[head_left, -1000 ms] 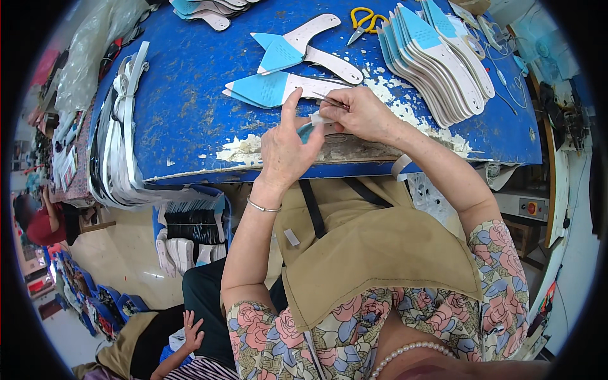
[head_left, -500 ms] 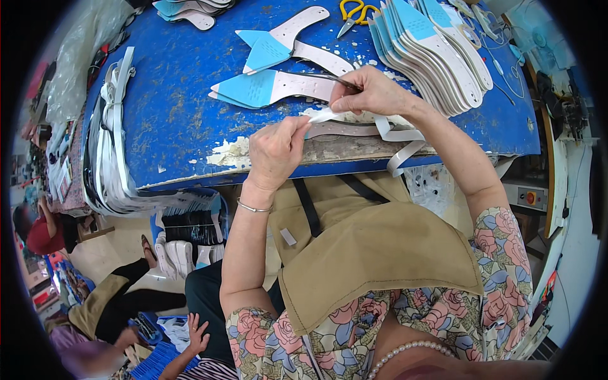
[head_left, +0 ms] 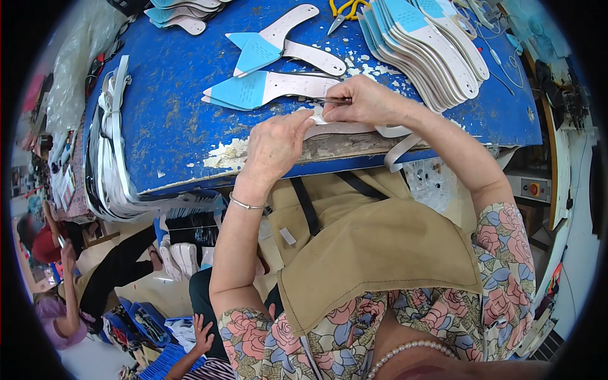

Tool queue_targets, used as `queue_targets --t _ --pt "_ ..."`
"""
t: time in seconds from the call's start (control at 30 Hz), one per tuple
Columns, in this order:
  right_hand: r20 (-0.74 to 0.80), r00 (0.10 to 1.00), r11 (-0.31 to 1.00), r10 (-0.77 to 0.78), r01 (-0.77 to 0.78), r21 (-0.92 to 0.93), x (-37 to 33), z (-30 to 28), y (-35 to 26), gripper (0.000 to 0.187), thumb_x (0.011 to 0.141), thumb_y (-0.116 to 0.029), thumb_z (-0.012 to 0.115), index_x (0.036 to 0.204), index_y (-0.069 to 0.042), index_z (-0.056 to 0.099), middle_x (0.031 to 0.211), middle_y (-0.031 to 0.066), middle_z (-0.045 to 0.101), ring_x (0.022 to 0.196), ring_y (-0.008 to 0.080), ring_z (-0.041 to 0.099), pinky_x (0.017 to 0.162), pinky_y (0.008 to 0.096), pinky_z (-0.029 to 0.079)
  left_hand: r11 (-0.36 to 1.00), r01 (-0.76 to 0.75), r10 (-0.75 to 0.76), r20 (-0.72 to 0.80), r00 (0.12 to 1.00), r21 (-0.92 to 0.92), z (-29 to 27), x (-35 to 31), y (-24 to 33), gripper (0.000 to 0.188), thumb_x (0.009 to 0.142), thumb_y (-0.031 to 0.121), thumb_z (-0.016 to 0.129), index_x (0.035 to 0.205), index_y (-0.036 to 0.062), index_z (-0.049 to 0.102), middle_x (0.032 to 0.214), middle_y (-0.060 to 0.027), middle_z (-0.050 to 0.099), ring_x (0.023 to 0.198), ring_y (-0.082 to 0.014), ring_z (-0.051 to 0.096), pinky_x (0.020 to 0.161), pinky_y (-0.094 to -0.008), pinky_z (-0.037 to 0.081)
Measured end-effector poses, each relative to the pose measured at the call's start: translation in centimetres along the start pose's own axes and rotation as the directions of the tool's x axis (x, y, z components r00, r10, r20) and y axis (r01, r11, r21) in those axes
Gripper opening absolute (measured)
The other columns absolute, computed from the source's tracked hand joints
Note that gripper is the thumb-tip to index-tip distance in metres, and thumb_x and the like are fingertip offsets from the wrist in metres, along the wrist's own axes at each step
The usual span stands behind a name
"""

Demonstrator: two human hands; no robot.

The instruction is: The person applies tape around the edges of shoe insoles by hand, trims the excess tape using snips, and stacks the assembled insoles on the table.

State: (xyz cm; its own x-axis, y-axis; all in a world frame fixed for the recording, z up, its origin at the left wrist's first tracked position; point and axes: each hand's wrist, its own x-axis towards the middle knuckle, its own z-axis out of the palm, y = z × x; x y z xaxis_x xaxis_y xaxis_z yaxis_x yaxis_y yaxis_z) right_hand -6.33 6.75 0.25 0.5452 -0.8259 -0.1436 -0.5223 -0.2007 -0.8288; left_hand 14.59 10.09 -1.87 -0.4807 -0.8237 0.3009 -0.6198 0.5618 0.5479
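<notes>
At the near edge of the blue table, my left hand [head_left: 275,142] is closed in a pinch on the end of a narrow white tape [head_left: 318,115]. Close beside it, my right hand [head_left: 367,101] also pinches the tape, and a thin dark tool [head_left: 339,100] sticks out of its fingers; its kind I cannot make out. From under the right hand the tape loops down over the table edge. Below both hands lies a pale curved cut piece [head_left: 342,128], partly covered. Just beyond them rest blue-tipped white cut pieces [head_left: 250,90], stacked flat.
More cut pieces [head_left: 272,41] lie crossed farther back. A tall fanned stack [head_left: 430,57] stands at the right, near yellow-handled scissors [head_left: 345,14]. A bundle of white strips [head_left: 114,126] hangs over the left edge. Other people are at the lower left, one with a hand [head_left: 201,332] near my side.
My right hand has come down and left, closer to my left hand, so less tape shows between them. A co-worker at the left has raised an arm.
</notes>
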Motion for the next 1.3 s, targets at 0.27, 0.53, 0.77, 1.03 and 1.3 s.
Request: queue_targets --t 0.27,0.53,0.77,1.03,1.3 --pt "0.128 0.984 0.964 0.120 -0.147 0.221 -0.7 -0.5 0.2 0.015 0.078 -0.012 0.066 0.073 0.001 0.062 0.059 0.0005 0.056 0.051 0.0063 0.049 0.049 0.0222 0.040 0.999 -0.049 0.051 -0.055 0.997 0.023 0.8 -0.2 0.2 0.015 0.085 0.020 0.059 0.092 0.0083 0.065 0.071 -0.0117 0.063 0.061 -0.0287 0.061 0.053 -0.0351 0.048" --pt "0.090 0.975 0.977 0.202 -0.207 0.048 -1.7 -0.6 -0.7 0.015 0.076 -0.012 0.066 0.075 0.002 0.063 0.058 0.0047 0.059 0.053 0.0097 0.055 0.050 0.0251 0.042 0.989 0.129 -0.137 0.110 0.984 0.074 0.8 1.0 1.5 0.022 0.084 0.032 0.058 0.084 0.0106 0.063 0.064 -0.0125 0.060 0.061 -0.0291 0.060 0.052 -0.0367 0.047" --pt "-0.055 0.998 0.877 -0.034 0.003 -0.481 -3.5 1.0 -1.3 0.019 0.075 -0.018 0.063 0.072 -0.001 0.055 0.061 0.0155 0.059 0.063 0.0342 0.060 0.056 0.0429 0.046 0.994 0.033 -0.042 0.092 0.995 0.101 1.6 0.8 1.0 0.020 0.081 0.025 0.061 0.075 0.0069 0.057 0.062 -0.0137 0.059 0.060 -0.0306 0.059 0.053 -0.0387 0.047" --pt "-0.054 0.999 0.891 -0.001 -0.024 -0.454 -2.4 -1.3 -0.8 0.016 0.072 -0.018 0.058 0.075 -0.002 0.060 0.066 0.0174 0.060 0.063 0.0339 0.060 0.058 0.0423 0.047 0.966 -0.141 0.198 -0.275 0.941 0.215 -1.7 1.6 1.7 0.036 0.078 0.004 0.060 0.114 0.0030 0.055 0.102 -0.0160 0.060 0.090 -0.0234 0.058 0.076 -0.0318 0.045" --pt "-0.476 0.850 0.970 -0.226 0.242 -0.030 -3.7 -0.2 -3.0 0.013 0.080 -0.010 0.061 0.088 0.001 0.062 0.067 0.0069 0.058 0.058 0.0071 0.049 0.053 0.0257 0.042 0.345 -0.052 -0.481 -0.224 0.848 -0.937 2.4 2.5 5.0 0.053 0.079 0.033 0.069 0.114 -0.0021 0.052 0.105 -0.0085 0.057 0.091 -0.0146 0.054 0.082 -0.0279 0.043"
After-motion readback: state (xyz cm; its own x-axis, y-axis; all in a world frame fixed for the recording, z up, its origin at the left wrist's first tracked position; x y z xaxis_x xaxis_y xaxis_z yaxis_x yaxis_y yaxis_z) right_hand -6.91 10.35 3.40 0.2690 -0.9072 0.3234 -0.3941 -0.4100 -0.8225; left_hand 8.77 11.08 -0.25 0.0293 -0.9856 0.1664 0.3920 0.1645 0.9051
